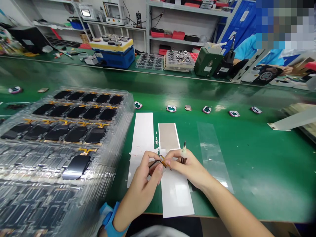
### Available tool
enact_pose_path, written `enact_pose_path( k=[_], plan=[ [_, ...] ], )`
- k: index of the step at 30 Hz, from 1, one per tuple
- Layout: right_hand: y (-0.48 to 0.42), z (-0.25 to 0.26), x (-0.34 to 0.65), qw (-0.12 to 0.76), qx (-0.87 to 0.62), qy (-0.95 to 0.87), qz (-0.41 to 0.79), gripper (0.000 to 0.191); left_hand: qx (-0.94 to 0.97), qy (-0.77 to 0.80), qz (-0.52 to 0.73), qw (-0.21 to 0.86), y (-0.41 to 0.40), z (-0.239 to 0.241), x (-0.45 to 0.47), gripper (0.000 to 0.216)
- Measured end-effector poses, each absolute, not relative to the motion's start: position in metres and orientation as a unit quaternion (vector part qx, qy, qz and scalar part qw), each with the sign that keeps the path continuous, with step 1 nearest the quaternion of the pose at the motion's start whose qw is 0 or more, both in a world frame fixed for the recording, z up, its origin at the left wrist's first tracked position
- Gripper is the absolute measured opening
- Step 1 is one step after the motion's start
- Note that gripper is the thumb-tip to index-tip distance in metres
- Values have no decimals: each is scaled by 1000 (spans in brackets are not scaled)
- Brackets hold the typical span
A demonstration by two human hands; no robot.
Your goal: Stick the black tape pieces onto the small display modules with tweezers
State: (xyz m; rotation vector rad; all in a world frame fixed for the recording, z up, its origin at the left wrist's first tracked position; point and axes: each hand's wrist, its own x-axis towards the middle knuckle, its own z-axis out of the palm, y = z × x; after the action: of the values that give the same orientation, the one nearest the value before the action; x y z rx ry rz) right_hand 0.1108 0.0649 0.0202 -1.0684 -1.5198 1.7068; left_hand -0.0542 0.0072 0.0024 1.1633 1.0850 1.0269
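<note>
Between the thumb and fingers of my left hand (142, 186) is a small display screen with a dark edge (155, 162), seen side-on and partly covered. An orange flex cable (163, 161) sticks out from it toward the right. My right hand (191, 166) pinches at that cable with thumb and forefinger. Tweezers (184, 148) with a pale wrapping are tucked in the same hand, tip pointing up. Below both hands lie white sheets (176, 197), and a grey-brown backing sheet (169, 135) is just beyond them. Scraps of film (156, 140) lie between the sheets.
A stack of clear trays (118, 131) holding black displays fills the left; one display (76, 167) lies loose on it. A clear film strip (214, 154) is to the right. Watch-like housings (171, 108) line the green bench (259, 164). A co-worker's blue sleeve (247, 49) shows behind.
</note>
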Motion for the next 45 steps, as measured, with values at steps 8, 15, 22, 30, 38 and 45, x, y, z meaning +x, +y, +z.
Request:
enact_pose_path(
  k=[8,15,22,30,38,45],
  plan=[
    [62,20,111,302,-404,-527,684,34,506,457,418,600,6,0,-55,19],
    [60,22,111,287,-408,-523,691,34,512,456,401,609,6,2,-55,13],
    [56,24,111,315,-441,-582,606,31,498,435,401,634,4,8,-58,10],
    [53,30,109,334,-423,-568,622,33,511,450,392,619,3,5,-57,15],
    [53,29,109,328,-437,-570,614,24,509,452,390,620,4,4,-56,15],
    [55,24,111,324,-441,-579,605,20,491,451,394,632,6,1,-56,12]
  ],
)
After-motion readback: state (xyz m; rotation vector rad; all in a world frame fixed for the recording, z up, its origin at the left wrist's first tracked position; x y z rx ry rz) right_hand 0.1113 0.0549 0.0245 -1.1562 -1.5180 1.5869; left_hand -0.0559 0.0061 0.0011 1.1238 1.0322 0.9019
